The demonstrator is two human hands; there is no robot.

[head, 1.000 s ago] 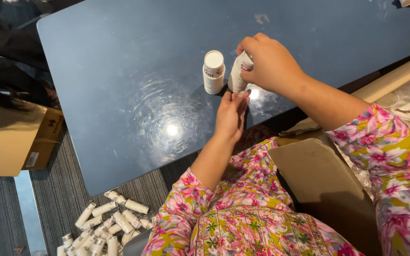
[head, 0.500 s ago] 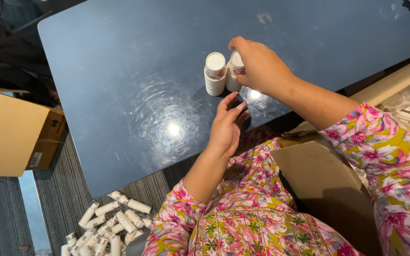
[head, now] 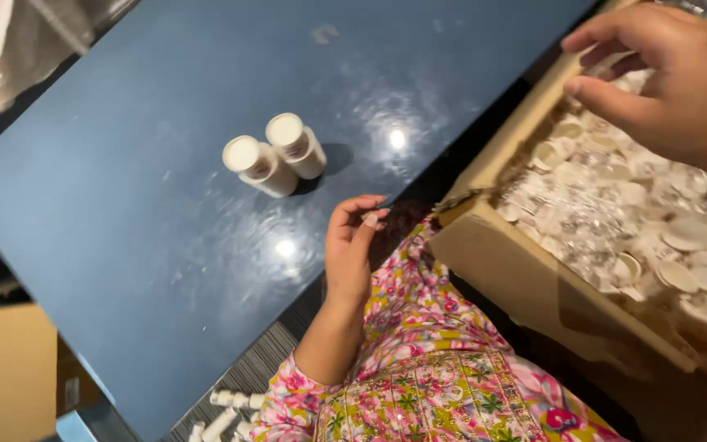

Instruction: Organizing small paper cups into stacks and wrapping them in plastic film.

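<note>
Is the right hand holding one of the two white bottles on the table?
No: the right hand hovers with fingers spread over the cardboard box of white caps, apart from the two white bottles on the blue table.

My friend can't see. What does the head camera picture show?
Two small white capped bottles stand together on a dark blue table. The person's left hand rests empty at the table's edge, while the right hand reaches over a cardboard box full of white caps.

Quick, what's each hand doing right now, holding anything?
Left hand: open, loosely curled, empty, at the table edge.
Right hand: open, empty, above the box of caps.
</note>
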